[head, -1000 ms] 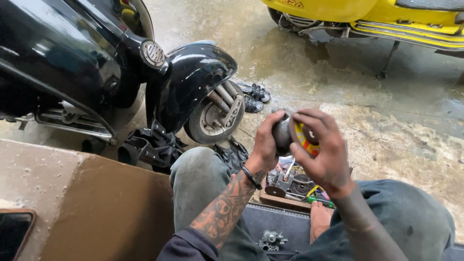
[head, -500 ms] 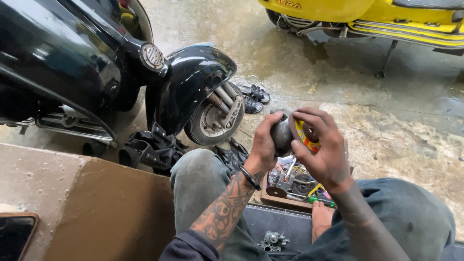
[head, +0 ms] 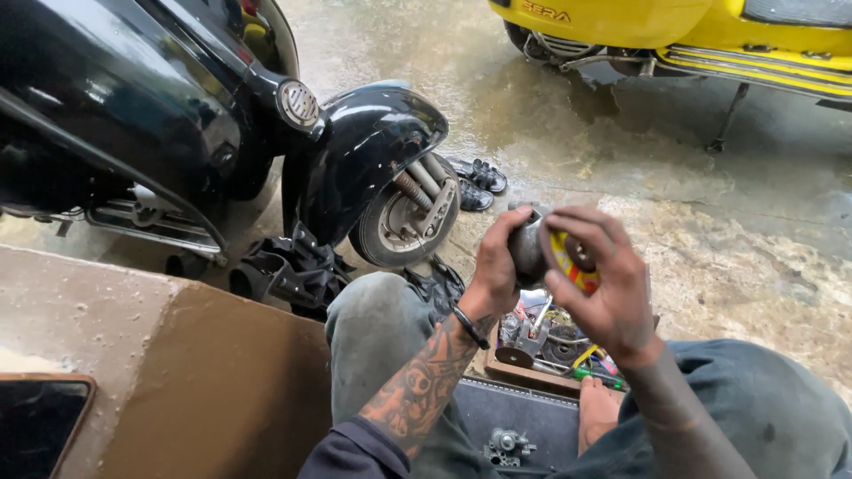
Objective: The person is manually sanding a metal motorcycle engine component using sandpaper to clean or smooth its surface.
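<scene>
While we sit beside the black scooter (head: 222, 133), our left hand (head: 497, 266) grips a grey metal part (head: 525, 244) above the near tool tray (head: 524, 372); our right hand (head: 599, 284) pinches its yellow-red face (head: 568, 266), probably seating it; next calls for steady twisting.

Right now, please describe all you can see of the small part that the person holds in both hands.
The part is a rounded, dull grey piece, metal by its look, with a yellow and red face on its right side. It is held up over the knees, above a tray of tools. The left hand wraps it from the left; the right hand covers the coloured face with its fingers. Much of it is hidden.
</scene>
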